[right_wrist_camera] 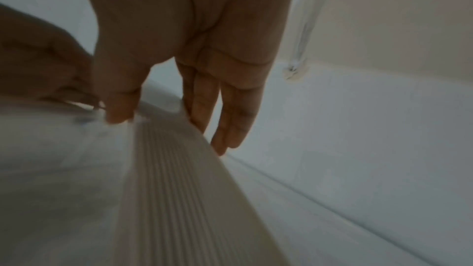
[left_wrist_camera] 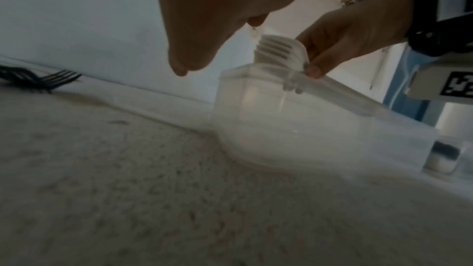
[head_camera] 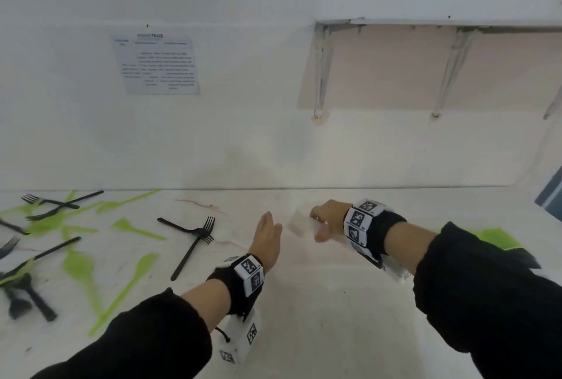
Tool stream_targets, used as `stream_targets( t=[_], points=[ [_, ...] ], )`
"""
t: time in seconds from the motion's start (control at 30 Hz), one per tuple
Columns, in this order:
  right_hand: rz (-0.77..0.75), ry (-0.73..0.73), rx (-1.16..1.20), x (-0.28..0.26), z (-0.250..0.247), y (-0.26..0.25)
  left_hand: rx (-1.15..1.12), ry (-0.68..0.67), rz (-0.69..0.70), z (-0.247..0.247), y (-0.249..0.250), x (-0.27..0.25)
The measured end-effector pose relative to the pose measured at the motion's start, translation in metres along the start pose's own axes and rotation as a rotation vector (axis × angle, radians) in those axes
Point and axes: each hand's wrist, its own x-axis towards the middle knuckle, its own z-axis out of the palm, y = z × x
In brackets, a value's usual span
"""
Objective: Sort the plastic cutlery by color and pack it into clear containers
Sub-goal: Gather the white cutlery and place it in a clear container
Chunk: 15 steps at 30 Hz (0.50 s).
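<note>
Sorting: not begun. Black forks (head_camera: 194, 237) and green cutlery (head_camera: 138, 269) lie mixed at 9 o'clock on the tabletop (head_camera: 319, 318). Stack of clear containers (left_wrist_camera: 294, 116), empty, is held at 12 o'clock in the right hand (head_camera: 327, 220) grip. Left hand (head_camera: 267, 238) is spread wide beside it, holding nothing.

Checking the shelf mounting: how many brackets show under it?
3. Left bracket at the shelf end, middle bracket mid-span, right bracket cut by the frame edge; more may be hidden beyond.
</note>
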Motion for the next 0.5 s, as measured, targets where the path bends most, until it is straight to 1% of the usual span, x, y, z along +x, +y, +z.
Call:
stream_targets(
  t=[0.07, 0.13, 0.23, 0.3, 0.4, 0.5],
  points=[
    [-0.044, -0.105, -0.122, 0.011, 0.008, -0.004, -0.082, -0.025, -0.001, 0.007, -0.006, 0.0],
    [-0.065, -0.186, -0.216, 0.022, 0.014, -0.01, -0.128, -0.014, 0.005, 0.013, -0.011, 0.001],
    [-0.123, -0.244, -0.351, 0.038, 0.022, -0.018, -0.12, 0.003, 0.015, 0.019, -0.017, 0.005],
    [-0.159, -0.262, -0.4, 0.046, 0.025, -0.023, -0.104, -0.005, 0.018, 0.02, -0.019, 0.008],
    [-0.199, -0.209, -0.449, 0.054, 0.031, -0.025, -0.115, -0.006, 0.011, 0.021, -0.021, 0.009],
    [-0.196, -0.198, -0.485, 0.059, 0.033, -0.027, -0.121, 0.002, 0.012, 0.022, -0.024, 0.012]
  ],
)
